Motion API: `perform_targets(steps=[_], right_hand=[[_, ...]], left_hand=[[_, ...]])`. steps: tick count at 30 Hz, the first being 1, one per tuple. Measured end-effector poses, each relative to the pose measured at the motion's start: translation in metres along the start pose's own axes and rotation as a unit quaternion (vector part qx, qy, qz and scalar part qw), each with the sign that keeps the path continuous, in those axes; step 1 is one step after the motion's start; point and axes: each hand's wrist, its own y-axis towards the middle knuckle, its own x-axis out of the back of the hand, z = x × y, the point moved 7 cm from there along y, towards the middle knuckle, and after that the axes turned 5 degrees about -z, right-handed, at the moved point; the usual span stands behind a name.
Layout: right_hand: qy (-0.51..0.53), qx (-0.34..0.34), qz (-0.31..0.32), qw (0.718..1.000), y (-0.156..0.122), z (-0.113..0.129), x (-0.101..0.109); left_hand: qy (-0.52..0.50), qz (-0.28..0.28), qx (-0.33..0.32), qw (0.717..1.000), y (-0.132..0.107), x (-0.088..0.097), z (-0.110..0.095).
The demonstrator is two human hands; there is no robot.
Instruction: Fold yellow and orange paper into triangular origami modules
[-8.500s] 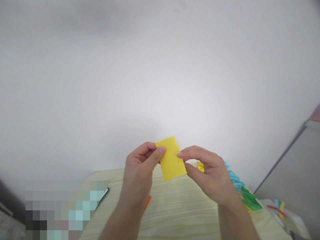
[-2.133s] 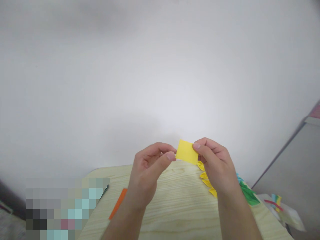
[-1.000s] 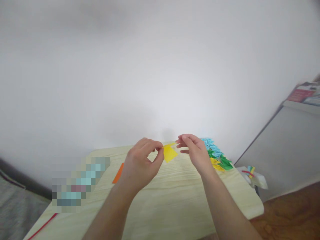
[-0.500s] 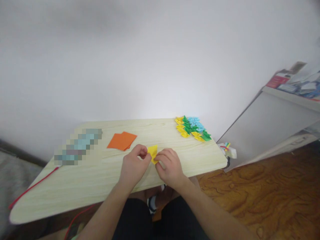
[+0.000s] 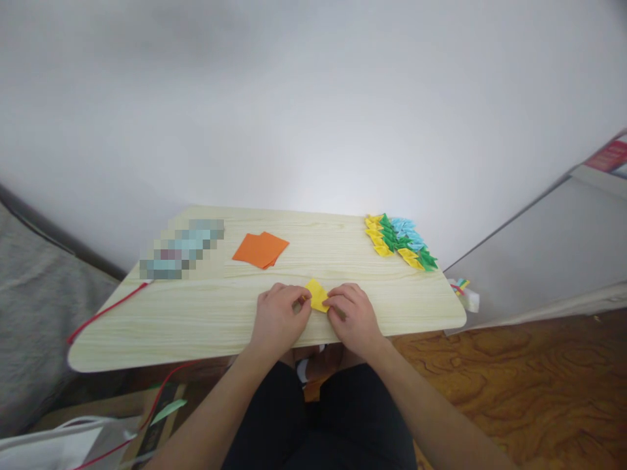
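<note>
yellow paper was near front edge of tabletop — grip of left hand pinched one side, grip of right hand other, probably to steady it. orange sheets lay beyond, folded pieces at far right — seemingly to leave hands working room.

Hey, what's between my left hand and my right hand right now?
The head view shows a small piece of yellow paper between your left hand and right hand, touched by both.
</note>
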Motion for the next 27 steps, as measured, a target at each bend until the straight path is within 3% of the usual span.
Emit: perform_targets(steps=[8,14,21,27], right_hand=[[0.002,0.001,0.059,0.998,0.001,-0.007,-0.004],[0.014,0.0,0.112,0.994,-0.003,-0.011,-0.009],[0.02,0.01,0.131,0.991,0.009,-0.014,-0.01],[0.052,-0.072,0.163,0.983,0.02,-0.023,-0.024]], left_hand=[[0.036,-0.016,-0.056,0.998,-0.01,0.008,-0.001],[0.051,0.045,-0.156,0.985,-0.022,0.001,0.003],[0.018,0.07,-0.142,0.987,-0.022,-0.005,0.018],[-0.004,0.069,-0.128,0.989,-0.019,-0.006,0.022]])
